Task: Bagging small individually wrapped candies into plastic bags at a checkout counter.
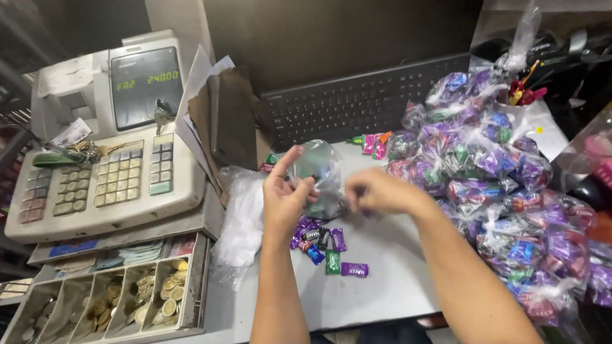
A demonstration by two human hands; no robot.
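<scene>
Head camera, looking down at a shop counter [382, 299] as I watch from afar: at far left sits a beige cash register [115, 159], keys [86, 150] resting above its buttons, and below it the open drawer [108, 299] shows coins in its compartments and folded notes behind them. Papers and brown cardboard [223, 114] lean against the register's right side, and a heap of empty clear bags [242, 223] lies just beside the drawer. At centre, the left hand [284, 197] is curled around a small clear plastic bag [319, 169] with dark sweets inside, index finger pointing up; the bag is held just above the counter, in front of a black keyboard [363, 102]. The right hand [376, 191], blurred, has its fingers pinched together at the bag's lower edge; I cannot tell exactly what they grip. Loose wrapped sweets [328, 248] in purple, green, blue and black lie on the counter just below the hands. At right, a big pile of tied bags of sweets [497, 191] fills the counter's edge.
</scene>
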